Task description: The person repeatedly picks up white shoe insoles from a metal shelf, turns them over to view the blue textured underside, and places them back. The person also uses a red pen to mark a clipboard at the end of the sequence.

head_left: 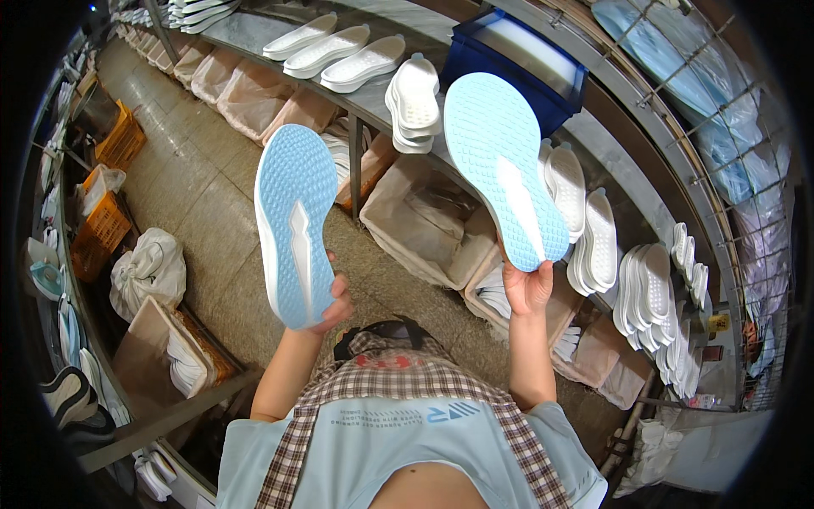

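Observation:
My left hand [339, 301] is closed on the heel end of a light blue shoe sole [297, 174], held up with its textured tread facing me. A white inset runs along the middle of that sole, and its side wall is white. In my right hand [527, 288] is a second light blue shoe sole [490, 127], gripped at the narrow heel end, its tread also toward me. The two soles are apart, toe ends pointing away. Behind the right sole, a stack of white soles [415, 97] stands on the metal workbench [437, 21], partly hidden.
A dark blue crate [517, 64] sits on the bench, with stacked white soles [649, 284] farther right. Lined baskets [424, 216] stand below it. On the left are orange crates [121, 140], a tied white bag [148, 271] and a rack of soles. Wire mesh [721, 110] bounds the right.

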`<action>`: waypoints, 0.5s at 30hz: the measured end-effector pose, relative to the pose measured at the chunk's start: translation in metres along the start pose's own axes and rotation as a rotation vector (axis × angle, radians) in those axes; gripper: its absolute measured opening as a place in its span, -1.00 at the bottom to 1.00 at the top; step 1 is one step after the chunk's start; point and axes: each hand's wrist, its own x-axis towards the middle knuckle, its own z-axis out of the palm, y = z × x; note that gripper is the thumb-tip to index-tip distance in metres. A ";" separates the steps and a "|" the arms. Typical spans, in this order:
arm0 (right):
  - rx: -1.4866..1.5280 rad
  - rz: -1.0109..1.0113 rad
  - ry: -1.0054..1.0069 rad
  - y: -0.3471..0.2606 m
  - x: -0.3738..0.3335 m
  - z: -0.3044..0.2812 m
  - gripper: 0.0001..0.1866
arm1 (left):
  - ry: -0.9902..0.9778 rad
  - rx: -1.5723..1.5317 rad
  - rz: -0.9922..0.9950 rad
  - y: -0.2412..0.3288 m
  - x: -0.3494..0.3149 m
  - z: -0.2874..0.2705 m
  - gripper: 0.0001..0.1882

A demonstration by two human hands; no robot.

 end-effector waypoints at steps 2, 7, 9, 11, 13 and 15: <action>0.022 0.016 -0.035 0.002 -0.002 0.001 -0.19 | -0.009 0.022 0.015 0.000 -0.001 0.000 -0.35; 0.060 0.040 -0.028 0.007 -0.004 0.004 -0.18 | -0.026 -0.060 0.017 0.000 -0.006 0.002 -0.37; 0.082 0.057 -0.049 0.008 -0.004 0.005 -0.17 | -0.019 -0.071 0.018 0.001 -0.008 0.003 -0.42; 0.073 0.059 -0.052 0.009 -0.003 0.005 -0.17 | -0.031 -0.066 0.016 0.002 -0.008 0.003 -0.48; 0.063 0.077 -0.090 0.010 -0.001 0.005 -0.17 | -0.053 -0.089 0.016 0.003 -0.008 0.002 -0.47; 0.076 0.073 -0.086 0.011 0.000 0.005 -0.17 | -0.104 -0.121 0.009 0.004 -0.008 0.002 -0.45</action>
